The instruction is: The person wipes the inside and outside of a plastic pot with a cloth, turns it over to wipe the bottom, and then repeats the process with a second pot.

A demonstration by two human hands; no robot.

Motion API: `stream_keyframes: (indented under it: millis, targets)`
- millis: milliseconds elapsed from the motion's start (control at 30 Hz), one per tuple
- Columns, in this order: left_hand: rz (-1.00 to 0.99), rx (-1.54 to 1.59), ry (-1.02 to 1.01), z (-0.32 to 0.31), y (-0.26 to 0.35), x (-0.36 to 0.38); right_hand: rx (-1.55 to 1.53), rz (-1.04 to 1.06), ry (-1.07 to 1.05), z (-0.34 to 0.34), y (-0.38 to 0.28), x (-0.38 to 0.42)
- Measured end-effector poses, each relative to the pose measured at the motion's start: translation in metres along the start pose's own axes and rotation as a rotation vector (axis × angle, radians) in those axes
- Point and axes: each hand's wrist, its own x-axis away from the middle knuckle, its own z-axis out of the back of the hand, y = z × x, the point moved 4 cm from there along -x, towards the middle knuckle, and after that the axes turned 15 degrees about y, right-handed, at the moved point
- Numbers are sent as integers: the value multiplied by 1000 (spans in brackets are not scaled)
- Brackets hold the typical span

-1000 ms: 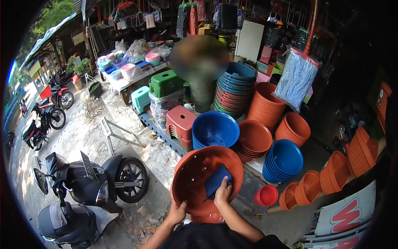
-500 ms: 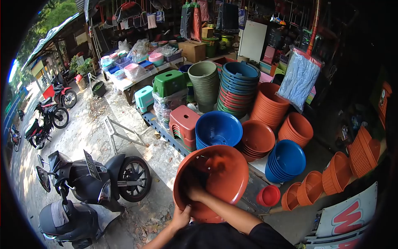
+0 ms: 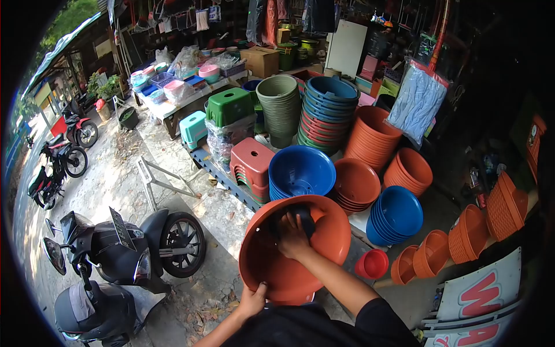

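A person in a black top (image 3: 283,327) tilts a large orange pot (image 3: 326,231) toward the body at a street-side display of plastic wares, its open mouth facing up. The left hand (image 3: 252,299) grips the pot's near left rim, thumb over the edge and the other fingers out of sight beneath. The right hand (image 3: 293,236) reaches inside the pot, fingers spread over a dark cloth (image 3: 308,222) against the inner wall; how much of the cloth lies under the palm cannot be told.

Just beyond the pot sits a blue tub (image 3: 302,170), with pink stools (image 3: 251,159) beyond the pot to the left and a green stool (image 3: 230,107) farther off on that side. Gray-green pots (image 3: 278,107) rise well beyond the pot, in a tall nested stack. To the pot's right stand nested blue pots (image 3: 399,214) and, nearer to its rim, a small red pot (image 3: 372,264). Woven planters (image 3: 467,234) line up farther to the pot's right, tipped on their sides, and a sign (image 3: 480,289) with red letters leans at the lower right of the pot. A dark motorbike (image 3: 121,248) is parked well to the pot's left.
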Motion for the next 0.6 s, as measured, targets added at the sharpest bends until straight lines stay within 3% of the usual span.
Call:
stream_keyframes:
  millis: [133, 200, 233, 300, 333, 400, 467, 500, 567, 600]
  targets:
    - [-69, 7, 40, 6, 17, -14, -256, 198, 166, -8, -34, -4]
    - [-113, 7, 24, 17, 24, -24, -510, 259, -35, -10, -50, 4]
    - [-111, 8, 27, 21, 26, -27, -511, 261, -38, -5, -51, 5]
    - [-153, 44, 57, 28, 27, -31, -379, 213, -445, -8, -39, 17]
    - [-207, -21, 64, 33, 28, -33, -380, 217, -448, -4, -31, 14]
    - [-127, -17, 39, 35, 36, -26, 158, 342, -653, -8, -5, 17]
    - [-47, -11, 9, 34, 39, -28, 553, 553, -251, -22, 24, 14]
    - [-147, -75, -76, 30, 40, -30, 553, 550, -256, -19, 24, 7]
    - [-244, -141, -172, 24, 46, -31, 192, 85, -347, -4, 32, -17]
    - [-284, -194, -182, 21, 54, -27, 185, 290, -23, 5, 30, -10]
